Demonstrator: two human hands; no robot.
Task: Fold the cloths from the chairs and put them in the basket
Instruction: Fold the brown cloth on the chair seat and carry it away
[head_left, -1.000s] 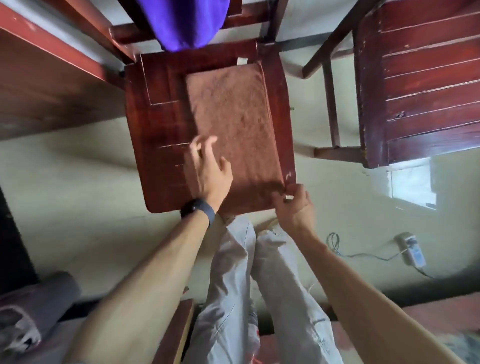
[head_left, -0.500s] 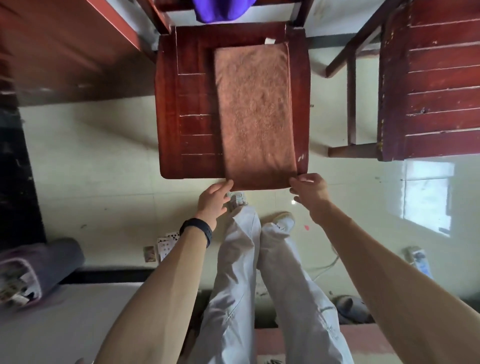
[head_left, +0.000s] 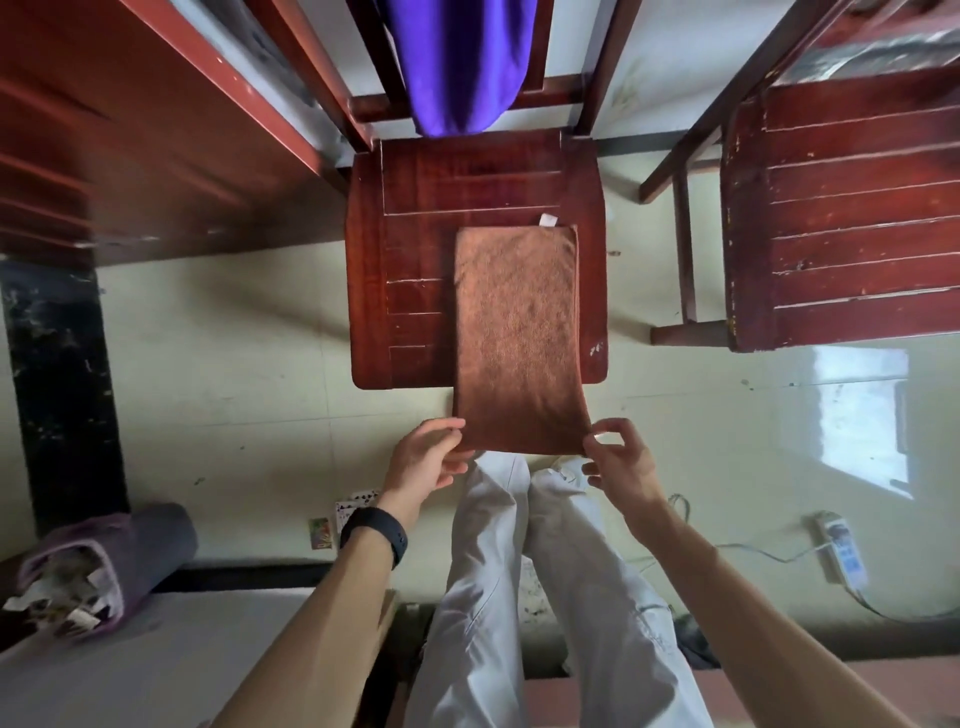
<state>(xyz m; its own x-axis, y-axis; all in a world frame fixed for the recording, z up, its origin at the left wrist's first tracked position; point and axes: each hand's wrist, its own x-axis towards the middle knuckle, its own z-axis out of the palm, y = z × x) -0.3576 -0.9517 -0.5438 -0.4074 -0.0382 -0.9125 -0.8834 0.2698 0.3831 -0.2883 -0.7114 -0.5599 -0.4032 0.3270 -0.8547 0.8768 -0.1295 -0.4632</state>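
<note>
Head view, looking down. Brown cloth (head_left: 517, 332), folded into a long narrow strip, laid lengthwise on the right half of the seat of the middle chair (head_left: 410, 234). Far end flat on the wood, with a small white tag (head_left: 548, 220) showing at its far right corner. Near end drawn past the seat's front edge and held clear of the floor (head_left: 218, 395).

Left grip (head_left: 426, 457) clasping the near left corner, thumb on top, fingers curled underneath. Right grip (head_left: 618, 462) pinching the near right corner between thumb and forefinger, remaining fingers loosely curled. Black wristband (head_left: 374, 535) on the left wrist.

Purple cloth (head_left: 462, 67) draped over the same chair's backrest, hanging to just above the seat. Second chair (head_left: 841, 218) to the right, well apart from the brown cloth. Pale trouser legs (head_left: 493, 571) below the grips.

On the floor: playing cards (head_left: 353, 506) near the left wrist, and a white power strip (head_left: 841, 556) with its cable at right. Rolled purplish-grey mat (head_left: 104, 566) at lower left.
</note>
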